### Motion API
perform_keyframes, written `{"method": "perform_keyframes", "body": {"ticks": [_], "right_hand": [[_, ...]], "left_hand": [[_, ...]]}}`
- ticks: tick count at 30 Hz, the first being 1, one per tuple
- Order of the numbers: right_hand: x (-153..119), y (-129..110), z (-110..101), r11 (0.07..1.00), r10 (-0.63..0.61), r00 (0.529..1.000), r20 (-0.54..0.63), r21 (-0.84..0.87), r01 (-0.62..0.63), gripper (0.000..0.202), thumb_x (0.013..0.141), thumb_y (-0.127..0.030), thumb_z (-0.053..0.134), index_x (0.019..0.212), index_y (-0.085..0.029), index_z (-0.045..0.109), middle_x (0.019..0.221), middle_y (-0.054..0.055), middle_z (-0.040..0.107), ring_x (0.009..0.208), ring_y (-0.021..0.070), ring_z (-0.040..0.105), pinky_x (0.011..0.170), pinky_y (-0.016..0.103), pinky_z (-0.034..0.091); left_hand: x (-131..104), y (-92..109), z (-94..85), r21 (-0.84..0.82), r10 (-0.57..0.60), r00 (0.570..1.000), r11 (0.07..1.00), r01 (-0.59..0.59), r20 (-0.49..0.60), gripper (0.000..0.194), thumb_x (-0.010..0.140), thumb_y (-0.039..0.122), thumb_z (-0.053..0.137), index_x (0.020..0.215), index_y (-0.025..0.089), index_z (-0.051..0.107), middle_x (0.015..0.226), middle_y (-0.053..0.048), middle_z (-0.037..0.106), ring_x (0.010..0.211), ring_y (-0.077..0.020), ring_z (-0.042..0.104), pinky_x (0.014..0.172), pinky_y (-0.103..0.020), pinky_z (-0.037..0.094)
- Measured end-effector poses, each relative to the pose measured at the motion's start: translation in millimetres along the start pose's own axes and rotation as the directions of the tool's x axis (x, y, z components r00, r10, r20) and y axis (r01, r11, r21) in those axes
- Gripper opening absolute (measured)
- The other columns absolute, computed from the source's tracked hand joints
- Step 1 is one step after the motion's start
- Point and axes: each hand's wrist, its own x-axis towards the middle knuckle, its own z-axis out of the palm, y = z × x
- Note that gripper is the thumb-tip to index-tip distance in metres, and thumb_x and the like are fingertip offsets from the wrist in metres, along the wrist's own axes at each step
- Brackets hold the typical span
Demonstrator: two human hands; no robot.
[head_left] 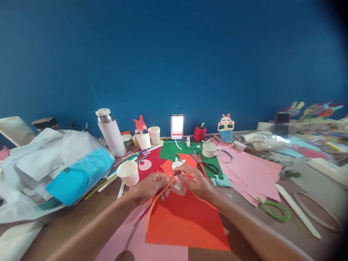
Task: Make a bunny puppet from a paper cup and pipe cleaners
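Observation:
Over a large orange-red sheet (pixel 187 224), my left hand (pixel 154 185) pinches a long orange strip (pixel 152 206), whose loose end hangs down and to the left. My right hand (pixel 194 179) meets it at the strip's upper end, fingers closed on the same strip. Just above my right fingers shows a small white rabbit-like cutout (pixel 177 164). A clear or pale piece (pixel 179 187) lies under the fingers, partly hidden. Black-handled scissors (pixel 209 167) rest right behind my right hand.
A white paper cup (pixel 128 173) stands left of my hands. Farther back are a white flask (pixel 111 134), a mug (pixel 210 149) and a blue cup with a rabbit figure (pixel 226 134). Pink sheets (pixel 250 170) and a green loop (pixel 276 211) lie right; plastic bags (pixel 62 163) fill the left.

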Motion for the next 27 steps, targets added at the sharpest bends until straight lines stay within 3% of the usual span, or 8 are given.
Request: {"method": "perform_keyframes", "body": {"ticks": [3, 7, 9, 13, 16, 22, 27], "right_hand": [[1.6, 1.3, -2.4, 0.989, -0.120, 0.993, -0.011, -0.085, 0.119, 0.020, 0.085, -0.026, 0.046, 0.097, -0.021, 0.061, 0.092, 0.006, 0.064, 0.089, 0.0169, 0.057, 0.081, 0.031, 0.043], [1.7, 4.1, -3.0, 0.961, -0.237, 0.970, 0.060, -0.131, 0.243, 0.018, 0.085, -0.025, 0.047, 0.096, -0.023, 0.061, 0.091, 0.005, 0.065, 0.089, 0.0165, 0.056, 0.083, 0.032, 0.040], [1.7, 5.0, -2.3, 0.968, -0.212, 0.976, 0.054, -0.123, 0.217, 0.019, 0.086, -0.025, 0.044, 0.095, -0.022, 0.061, 0.091, 0.005, 0.064, 0.088, 0.0164, 0.056, 0.082, 0.031, 0.041], [2.8, 5.1, -1.0, 0.998, -0.030, 0.998, -0.049, -0.048, 0.028, 0.021, 0.087, -0.027, 0.042, 0.087, -0.019, 0.061, 0.084, 0.005, 0.063, 0.079, 0.0149, 0.056, 0.072, 0.027, 0.043], [3.5, 3.3, -0.7, 1.000, 0.028, 0.999, -0.022, 0.006, -0.028, 0.018, 0.085, -0.026, 0.046, 0.086, -0.017, 0.061, 0.080, 0.004, 0.061, 0.074, 0.0138, 0.055, 0.069, 0.025, 0.043], [2.7, -1.3, -1.8, 0.992, -0.123, 0.989, 0.077, 0.001, 0.123, 0.021, 0.081, -0.027, 0.054, 0.100, -0.018, 0.059, 0.097, 0.006, 0.061, 0.091, 0.0168, 0.054, 0.082, 0.029, 0.041], [2.0, 2.1, -3.7, 0.970, -0.212, 0.970, 0.121, -0.091, 0.223, 0.023, 0.081, -0.028, 0.054, 0.102, -0.022, 0.058, 0.096, 0.005, 0.064, 0.092, 0.0177, 0.056, 0.084, 0.032, 0.039]], "left_hand": [[0.8, -1.9, -1.2, -0.012, -0.010, 1.000, 1.000, 0.011, 0.026, 0.036, 0.077, 0.048, 0.047, 0.069, 0.013, 0.053, 0.055, 0.001, 0.054, 0.045, -0.0071, 0.046, 0.049, -0.021, 0.036], [0.9, -1.9, -2.3, -0.028, -0.031, 0.999, 0.999, 0.032, 0.038, 0.037, 0.076, 0.048, 0.048, 0.066, 0.013, 0.052, 0.054, 0.001, 0.054, 0.044, -0.0070, 0.046, 0.048, -0.021, 0.035], [0.8, -1.0, -2.6, -0.030, -0.036, 0.999, 0.999, 0.037, 0.036, 0.036, 0.075, 0.048, 0.049, 0.068, 0.013, 0.053, 0.054, 0.002, 0.054, 0.044, -0.0068, 0.045, 0.048, -0.021, 0.035], [1.3, -0.4, -3.7, -0.005, -0.028, 0.999, 1.000, 0.028, 0.020, 0.038, 0.075, 0.050, 0.049, 0.069, 0.013, 0.053, 0.054, 0.002, 0.054, 0.044, -0.0065, 0.046, 0.048, -0.020, 0.036], [1.8, -0.9, -4.7, 0.024, -0.006, 1.000, 1.000, 0.005, 0.007, 0.039, 0.076, 0.051, 0.047, 0.070, 0.013, 0.053, 0.055, 0.002, 0.054, 0.044, -0.0066, 0.046, 0.048, -0.020, 0.035], [0.4, -1.1, -5.3, -0.008, -0.001, 0.999, 1.000, 0.001, 0.043, 0.037, 0.077, 0.049, 0.047, 0.076, 0.013, 0.055, 0.054, 0.002, 0.053, 0.044, -0.0065, 0.045, 0.048, -0.020, 0.036], [1.1, -3.8, -6.0, -0.042, -0.020, 0.996, 0.999, 0.024, 0.085, 0.034, 0.077, 0.046, 0.048, 0.075, 0.013, 0.056, 0.054, 0.001, 0.054, 0.044, -0.0073, 0.046, 0.047, -0.021, 0.037]]}}
